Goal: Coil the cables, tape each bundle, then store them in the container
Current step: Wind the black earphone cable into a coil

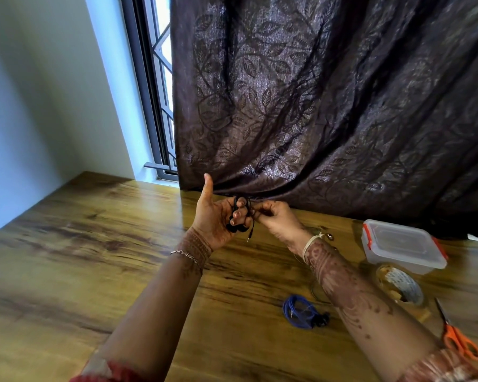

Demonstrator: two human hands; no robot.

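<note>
Between both hands: left hand grips the looped black cable, right hand pinches its tail, I think. Any slack and coils could pop loose.

**Black cable held above the desk**

Left hand: thumb up, fingers curled through the cable loops, jack plug hanging free below. Right hand: pinches the cable just beside the left fingers. On the desk at right: blue cable bundle, lidded clear container, tape roll, orange scissors. Dark leaf-pattern curtain behind.
</note>
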